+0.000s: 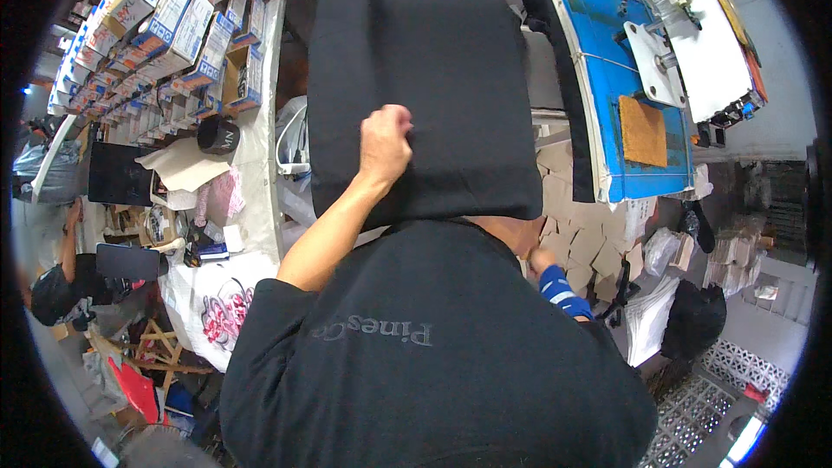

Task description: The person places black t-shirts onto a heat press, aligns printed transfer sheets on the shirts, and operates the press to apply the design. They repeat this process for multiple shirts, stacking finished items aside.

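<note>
A large black cloth [433, 61] lies spread over a flat surface in front of me, with a soft crease running down its upper left part. Over its lower middle is my left hand [387, 146], its fingers curled closed; whether anything is in them is hidden. My right hand [542, 258] hangs low at my right side, just past the near right corner of the cloth. A blue band with white stripes [563, 292] wraps that forearm. The right fingers are mostly hidden, so their pose and any hold cannot be made out.
A press machine with a blue bed [620, 61] stands at the right, an orange-brown pad [642, 132] on it. Open cardboard boxes [178, 30] fill the left table, near a black cap [217, 134]. Brown pieces [589, 230] litter the floor. Another person [65, 282] works far left.
</note>
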Tool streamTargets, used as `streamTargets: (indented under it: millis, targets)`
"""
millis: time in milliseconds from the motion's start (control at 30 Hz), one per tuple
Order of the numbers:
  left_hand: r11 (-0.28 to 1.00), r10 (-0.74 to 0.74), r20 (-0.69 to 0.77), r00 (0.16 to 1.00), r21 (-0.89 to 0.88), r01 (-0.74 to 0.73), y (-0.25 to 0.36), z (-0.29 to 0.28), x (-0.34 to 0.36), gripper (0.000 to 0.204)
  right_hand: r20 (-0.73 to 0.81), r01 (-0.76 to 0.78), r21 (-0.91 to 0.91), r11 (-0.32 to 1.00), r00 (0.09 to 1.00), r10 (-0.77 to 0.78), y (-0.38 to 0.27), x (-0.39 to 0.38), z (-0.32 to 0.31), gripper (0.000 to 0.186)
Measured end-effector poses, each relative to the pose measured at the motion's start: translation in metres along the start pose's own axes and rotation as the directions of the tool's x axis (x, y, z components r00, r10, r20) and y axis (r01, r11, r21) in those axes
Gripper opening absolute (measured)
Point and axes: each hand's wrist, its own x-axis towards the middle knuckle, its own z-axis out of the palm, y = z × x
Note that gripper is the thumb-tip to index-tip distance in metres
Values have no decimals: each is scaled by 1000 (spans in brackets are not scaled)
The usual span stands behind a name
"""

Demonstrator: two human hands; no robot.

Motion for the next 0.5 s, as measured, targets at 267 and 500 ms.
streamTargets:
  millis: [267, 500]
  targets:
    - [691, -661, -329, 674, 84, 718, -138, -138, -52, 41, 103, 103, -336, 936, 992, -72, 65, -36, 62, 26]
    - [505, -772, 231, 592, -343, 792, -155, -120, -95, 40, -778, 619, 313, 720, 602, -179, -131, -37, -111, 22]
